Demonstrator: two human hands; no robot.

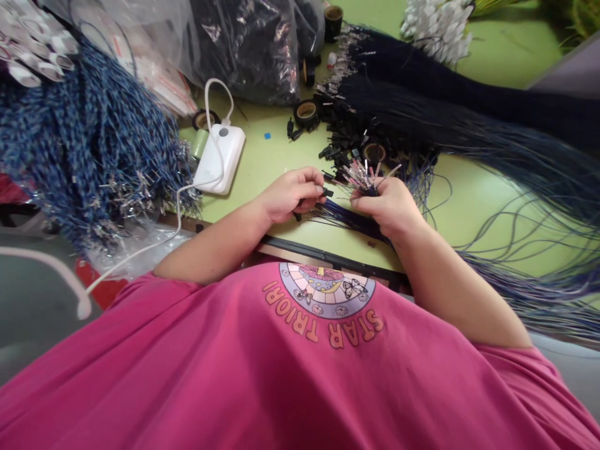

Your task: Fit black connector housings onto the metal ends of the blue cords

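My left hand (296,195) is closed in a pinch around a small black plastic connector (327,192), whose end sticks out past the fingertips. Just to its right, my right hand (385,203) grips a bundle of thin dark wires (363,180), the bare, crimped ends fanning out above the thumb. More dark wires (341,216) run below both hands along the table's front edge. Beyond the hands lies a heap of loose black connectors (344,140), with a roll of black tape (375,153) among them.
A white power bank (220,157) with a white cable lies left of my hands. Twisted blue wires (103,137) pile up at far left. Long dark wires (450,94) stretch across the right side. A black tape roll (306,112) and dark plastic bags (248,50) are at the back.
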